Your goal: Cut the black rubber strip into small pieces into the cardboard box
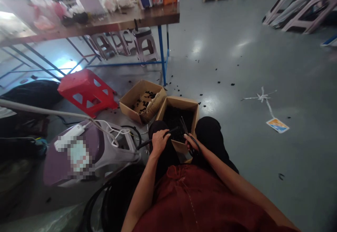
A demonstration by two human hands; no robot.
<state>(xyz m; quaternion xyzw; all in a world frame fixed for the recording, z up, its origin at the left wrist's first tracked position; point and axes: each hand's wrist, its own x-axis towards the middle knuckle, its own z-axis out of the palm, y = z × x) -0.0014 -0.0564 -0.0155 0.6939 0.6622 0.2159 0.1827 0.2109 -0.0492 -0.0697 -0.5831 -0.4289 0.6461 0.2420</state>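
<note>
My left hand [159, 142] is closed around a long black strip [144, 143], rubber-like or a tube, whose free end points right past my fingers. The strip trails off to the left beside the stool. In my right hand [190, 141] are black-handled scissors [183, 124], their blades pointing up and away from me over a cardboard box [195, 107] that stands between my knees. Dark pieces fill much of this box. The blades lie close to the strip's end; whether they touch it I cannot tell.
A second carton [131, 111] with small black scraps stands at the far left of the first. Left are a red stool [79, 84] and a purple-topped stool [56, 165] bearing a power strip [70, 137]. A table [168, 12] stands ahead. Scraps and a tag [277, 125] lie on the floor.
</note>
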